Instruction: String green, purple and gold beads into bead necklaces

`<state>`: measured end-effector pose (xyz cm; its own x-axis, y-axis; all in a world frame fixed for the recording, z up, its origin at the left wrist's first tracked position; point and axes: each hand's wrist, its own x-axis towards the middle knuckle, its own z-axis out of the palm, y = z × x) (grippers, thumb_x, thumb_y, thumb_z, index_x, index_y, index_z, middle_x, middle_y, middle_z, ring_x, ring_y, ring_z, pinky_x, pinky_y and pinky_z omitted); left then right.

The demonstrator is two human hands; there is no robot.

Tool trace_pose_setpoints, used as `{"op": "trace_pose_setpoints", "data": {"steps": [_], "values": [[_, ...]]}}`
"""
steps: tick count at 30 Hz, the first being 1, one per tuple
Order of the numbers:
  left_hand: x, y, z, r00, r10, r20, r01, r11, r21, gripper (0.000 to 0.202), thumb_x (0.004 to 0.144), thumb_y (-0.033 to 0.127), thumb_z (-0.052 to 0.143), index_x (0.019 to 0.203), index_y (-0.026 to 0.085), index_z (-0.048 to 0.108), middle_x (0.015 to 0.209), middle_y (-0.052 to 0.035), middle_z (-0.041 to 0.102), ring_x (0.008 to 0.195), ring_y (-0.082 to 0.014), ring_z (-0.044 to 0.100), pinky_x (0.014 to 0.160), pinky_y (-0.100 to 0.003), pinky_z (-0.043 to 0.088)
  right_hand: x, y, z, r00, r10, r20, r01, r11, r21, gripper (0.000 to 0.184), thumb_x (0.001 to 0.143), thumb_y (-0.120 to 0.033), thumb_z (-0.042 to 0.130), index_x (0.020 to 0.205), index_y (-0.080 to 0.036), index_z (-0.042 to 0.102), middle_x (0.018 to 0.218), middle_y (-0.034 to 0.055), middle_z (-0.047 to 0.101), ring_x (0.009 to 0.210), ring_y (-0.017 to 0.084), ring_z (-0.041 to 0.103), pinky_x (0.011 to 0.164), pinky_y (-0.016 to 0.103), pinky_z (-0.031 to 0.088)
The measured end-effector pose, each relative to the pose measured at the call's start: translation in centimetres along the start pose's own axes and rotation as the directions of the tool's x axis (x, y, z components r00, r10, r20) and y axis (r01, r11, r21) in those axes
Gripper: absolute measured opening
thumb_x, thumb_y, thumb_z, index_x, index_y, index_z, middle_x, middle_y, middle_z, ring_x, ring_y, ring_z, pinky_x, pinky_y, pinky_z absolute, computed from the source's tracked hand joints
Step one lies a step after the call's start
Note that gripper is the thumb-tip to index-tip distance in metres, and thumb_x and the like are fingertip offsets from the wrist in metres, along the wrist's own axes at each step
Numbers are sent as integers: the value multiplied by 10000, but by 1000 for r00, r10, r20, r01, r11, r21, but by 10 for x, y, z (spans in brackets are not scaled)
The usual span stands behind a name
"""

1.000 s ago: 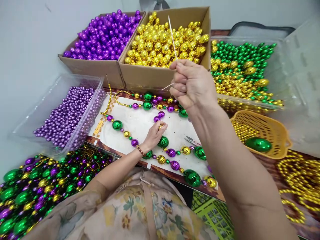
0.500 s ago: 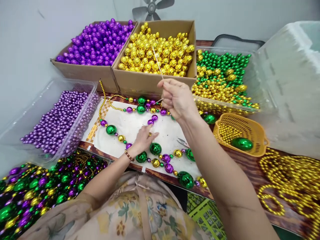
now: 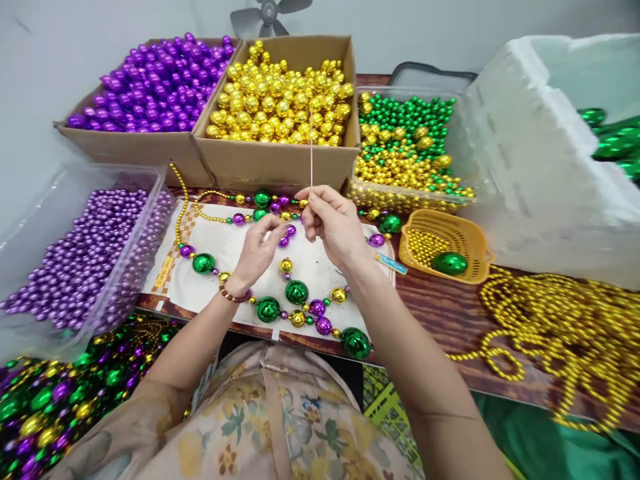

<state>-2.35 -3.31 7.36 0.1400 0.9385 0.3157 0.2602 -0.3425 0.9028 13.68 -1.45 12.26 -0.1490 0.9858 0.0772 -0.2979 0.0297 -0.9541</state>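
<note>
My right hand (image 3: 333, 223) pinches a thin white needle (image 3: 311, 150) that points straight up, just above a white cloth (image 3: 225, 257). My left hand (image 3: 257, 250) is raised close beside it, fingers curled together near a purple bead (image 3: 290, 231) of the bead strand; what they grip is too small to tell. A strand of green, gold and purple beads (image 3: 296, 292) loops over the cloth below both hands.
Cardboard boxes of purple balls (image 3: 150, 80) and gold balls (image 3: 280, 100) stand behind. A clear tub of small purple beads (image 3: 75, 260) is left, a green-gold bead tray (image 3: 405, 143) and yellow basket (image 3: 443, 247) right, a white foam box (image 3: 545, 167) far right, gold strands (image 3: 560, 333) beside.
My right hand came down and toward me with the needle. My left hand lifted off the cloth and met it. The view has swung right, showing the foam box.
</note>
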Motion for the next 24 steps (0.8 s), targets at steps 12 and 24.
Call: {"op": "trace_pose_setpoints", "data": {"steps": [12,24], "values": [[-15,-19,26,986,163,-45,-114,836,537,234,991,339,503,1149,194,595,1114,-107,670,1059,-250,578,958,-412,424,-64,102,-50,925,284,-251,-287,958,27,273,783,-455,645,838,-198,570,623,-29,639,491,124,625,421,195,428],[198,25,188,866,115,486,-452,595,664,300,988,134,416,1108,88,687,1116,-171,678,1093,-249,612,979,-360,455,-90,91,-61,967,246,-62,-231,752,-618,314,939,-157,411,1099,-190,679,729,9,701,653,158,666,657,246,445]]}}
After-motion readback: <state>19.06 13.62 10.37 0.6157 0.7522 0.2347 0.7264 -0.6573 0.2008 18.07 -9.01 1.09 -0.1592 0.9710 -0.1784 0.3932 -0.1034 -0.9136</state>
